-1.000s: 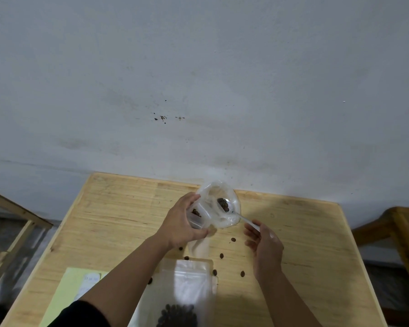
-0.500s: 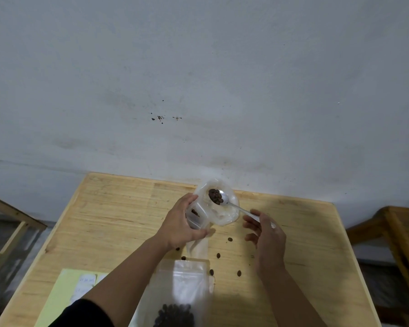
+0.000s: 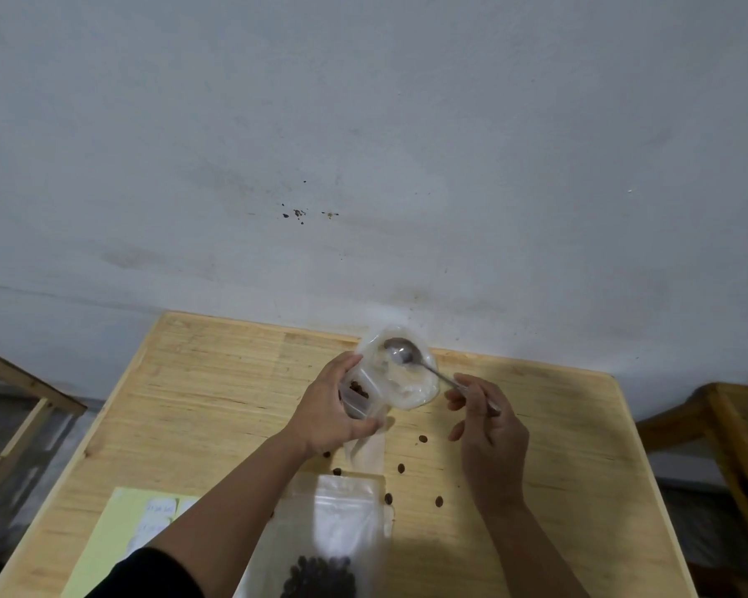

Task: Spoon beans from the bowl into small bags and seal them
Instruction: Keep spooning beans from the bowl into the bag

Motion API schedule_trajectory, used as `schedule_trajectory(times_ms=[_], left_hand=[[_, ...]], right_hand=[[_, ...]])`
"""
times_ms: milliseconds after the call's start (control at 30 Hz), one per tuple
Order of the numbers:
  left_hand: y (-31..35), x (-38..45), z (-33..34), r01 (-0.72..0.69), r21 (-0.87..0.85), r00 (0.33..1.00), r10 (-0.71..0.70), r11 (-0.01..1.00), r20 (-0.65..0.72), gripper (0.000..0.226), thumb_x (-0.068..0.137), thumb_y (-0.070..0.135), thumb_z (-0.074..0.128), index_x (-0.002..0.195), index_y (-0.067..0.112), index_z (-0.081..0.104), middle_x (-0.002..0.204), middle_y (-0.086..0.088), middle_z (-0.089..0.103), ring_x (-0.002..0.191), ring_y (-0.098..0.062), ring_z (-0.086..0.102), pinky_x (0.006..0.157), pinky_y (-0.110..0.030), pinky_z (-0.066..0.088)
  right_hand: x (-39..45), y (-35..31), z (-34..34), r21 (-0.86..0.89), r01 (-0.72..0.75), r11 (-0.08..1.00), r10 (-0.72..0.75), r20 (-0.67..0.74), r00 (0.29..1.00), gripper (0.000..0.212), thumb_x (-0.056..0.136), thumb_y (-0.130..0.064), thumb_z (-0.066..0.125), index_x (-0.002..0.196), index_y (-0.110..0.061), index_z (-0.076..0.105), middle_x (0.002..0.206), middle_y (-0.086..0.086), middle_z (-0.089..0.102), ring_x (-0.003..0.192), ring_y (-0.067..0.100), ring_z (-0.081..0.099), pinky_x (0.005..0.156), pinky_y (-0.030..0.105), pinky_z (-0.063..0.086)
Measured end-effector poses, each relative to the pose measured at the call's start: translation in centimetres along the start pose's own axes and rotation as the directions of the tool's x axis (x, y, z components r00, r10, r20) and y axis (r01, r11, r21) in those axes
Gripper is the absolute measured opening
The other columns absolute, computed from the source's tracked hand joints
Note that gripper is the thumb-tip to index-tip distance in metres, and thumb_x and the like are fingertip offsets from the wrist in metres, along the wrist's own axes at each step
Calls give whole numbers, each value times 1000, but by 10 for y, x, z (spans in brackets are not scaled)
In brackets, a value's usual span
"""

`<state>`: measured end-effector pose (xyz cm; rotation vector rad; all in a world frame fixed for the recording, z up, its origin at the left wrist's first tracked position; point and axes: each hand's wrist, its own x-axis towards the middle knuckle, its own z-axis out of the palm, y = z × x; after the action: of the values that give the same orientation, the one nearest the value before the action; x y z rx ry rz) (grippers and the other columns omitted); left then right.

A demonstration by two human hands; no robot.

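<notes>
The left hand [image 3: 329, 407] is gripping a small bag [image 3: 359, 392] with beans inside, above the table [image 3: 217, 394]. The right hand [image 3: 489, 438] is pinching the spoon [image 3: 407, 355], empty over the bowl [image 3: 411, 381].

Clear plastic bowl [image 3: 411, 381], tilted, raised over the bench's far edge. Metal spoon [image 3: 400, 352] inside it, its scoop showing no beans. Small clear bag [image 3: 357, 392] beside the bowl, a few brown beans [image 3: 357, 387] within. Loose beans [image 3: 423, 438] scattered nearer. Larger clear bag [image 3: 337, 528] lying flat, dark beans at its bottom.
</notes>
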<state>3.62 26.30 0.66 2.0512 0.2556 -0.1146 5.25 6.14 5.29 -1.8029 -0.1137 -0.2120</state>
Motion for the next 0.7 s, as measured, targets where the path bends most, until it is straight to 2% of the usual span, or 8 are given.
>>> schedule_trajectory(times_ms=[100,200,333,433,533,700], left_hand=[[-3,0,0,10,-7,1000,-10,1000,0,98,60,41,86,141,33,32,148,17,27,135,-3,30,105,-19,26],[-2,-1,0,3,-11,1000,-3,1000,9,98,60,42,85,141,32,32,148,19,27,134,-2,30,105,-19,27],[-1,0,-2,2,1,1000,-2,1000,30,98,59,43,85,141,32,32,149,17,27,134,-3,30,106,-20,27],[-1,1,-4,3,0,999,-3,1000,36,97,60,42,85,141,30,33,149,17,27,134,-2,30,105,-19,26],[-1,0,-5,2,-3,999,-2,1000,38,97,60,41,85,141,29,34,148,18,27,133,-1,30,105,-18,27],[-2,1,-4,20,-35,999,-19,999,42,98,58,40,86,141,27,36,148,16,28,132,0,32,103,-15,29]], right_hand=[[5,17,0,-4,-142,990,142,-35,989,21,97,-11,45,99,-18,65,80,3,68,62,6,62,49,23,52],[7,35,2,-40,-206,978,207,38,978,21,95,-9,48,104,-14,67,85,1,69,71,2,64,52,18,52],[15,40,4,-92,-189,978,200,124,972,20,93,-9,53,104,-14,68,87,0,69,54,4,62,51,10,47],[24,42,7,-128,-203,971,225,188,956,19,92,-13,54,104,-19,68,91,-4,69,54,4,64,56,17,52],[33,49,7,-66,-319,946,325,155,933,20,94,-15,52,101,-16,70,87,0,71,67,6,66,59,32,57],[35,55,3,72,-504,860,492,143,859,24,97,-13,46,100,-3,67,81,11,70,67,13,66,49,24,51]])
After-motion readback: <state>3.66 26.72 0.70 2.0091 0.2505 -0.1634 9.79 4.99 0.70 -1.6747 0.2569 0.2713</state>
